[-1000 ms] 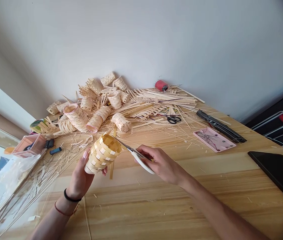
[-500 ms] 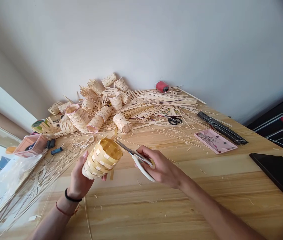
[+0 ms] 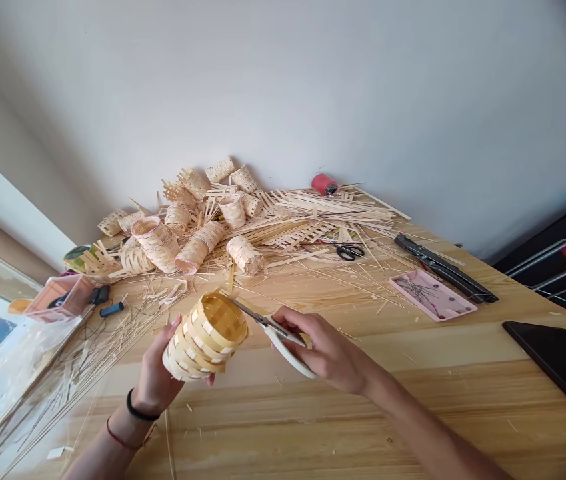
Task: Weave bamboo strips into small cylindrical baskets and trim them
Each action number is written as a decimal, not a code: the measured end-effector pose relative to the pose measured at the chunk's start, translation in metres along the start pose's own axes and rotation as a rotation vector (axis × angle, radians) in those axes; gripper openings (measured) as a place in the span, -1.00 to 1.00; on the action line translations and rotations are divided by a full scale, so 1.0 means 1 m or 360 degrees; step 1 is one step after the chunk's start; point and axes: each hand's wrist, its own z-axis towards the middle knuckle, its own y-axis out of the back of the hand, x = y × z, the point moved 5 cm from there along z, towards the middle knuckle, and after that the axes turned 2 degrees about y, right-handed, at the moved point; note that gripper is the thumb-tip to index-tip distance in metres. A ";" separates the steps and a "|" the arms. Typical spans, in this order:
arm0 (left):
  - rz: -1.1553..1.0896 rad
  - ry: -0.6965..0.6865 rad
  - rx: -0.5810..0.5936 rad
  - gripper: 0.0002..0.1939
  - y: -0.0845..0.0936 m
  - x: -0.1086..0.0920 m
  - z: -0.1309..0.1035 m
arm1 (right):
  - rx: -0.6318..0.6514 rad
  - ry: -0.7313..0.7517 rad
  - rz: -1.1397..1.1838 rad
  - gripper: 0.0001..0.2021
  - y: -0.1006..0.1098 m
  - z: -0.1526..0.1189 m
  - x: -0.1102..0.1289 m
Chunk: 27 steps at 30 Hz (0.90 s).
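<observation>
My left hand (image 3: 160,370) is wrapped round the lower left side of a small woven basket (image 3: 195,343), tilted with its open mouth toward the upper right. In my right hand (image 3: 325,347) is a pair of white-handled scissors (image 3: 285,350), fingers through the handles. The blades point left and touch or nearly touch the basket's rim; how far apart they are is hard to tell. A yellowish strip stands up behind the rim, near the blade tips.
Woven baskets (image 3: 155,243) and loose strips (image 3: 307,217) are heaped at the back. Rightward lie black scissors (image 3: 349,251), a pink tray (image 3: 433,295), a long black tool (image 3: 443,267) and a dark flat object (image 3: 553,363). A pink box (image 3: 65,298) sits left.
The basket and both hands appear slightly lower, as does the whole table scene. The strip below the basket's rim sticks out less, and the scissors remain by the rim.
</observation>
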 end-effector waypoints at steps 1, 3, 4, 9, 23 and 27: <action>-0.0007 0.0023 -0.0010 -0.51 0.000 0.000 0.001 | -0.0009 0.0005 -0.0004 -0.60 0.000 0.000 0.000; -0.0027 0.0107 -0.0023 -0.45 -0.001 0.001 0.002 | -0.0031 -0.0018 -0.0011 -0.61 0.001 0.000 -0.002; -0.0043 0.0156 -0.0021 -0.40 -0.002 0.002 0.003 | -0.0044 -0.0040 -0.0018 -0.63 0.001 0.001 -0.003; -0.0104 0.0100 0.0049 -0.32 -0.004 -0.002 0.004 | -0.0110 -0.0091 -0.0059 -0.67 0.003 0.002 -0.006; 0.0050 -0.0191 -0.0175 -0.47 0.000 -0.014 0.000 | -0.0291 0.0030 0.0038 -0.67 0.007 0.002 0.001; 0.0046 -0.0183 -0.0267 -0.52 0.009 -0.012 -0.002 | -0.0223 0.0091 -0.0041 -0.71 0.005 0.001 0.005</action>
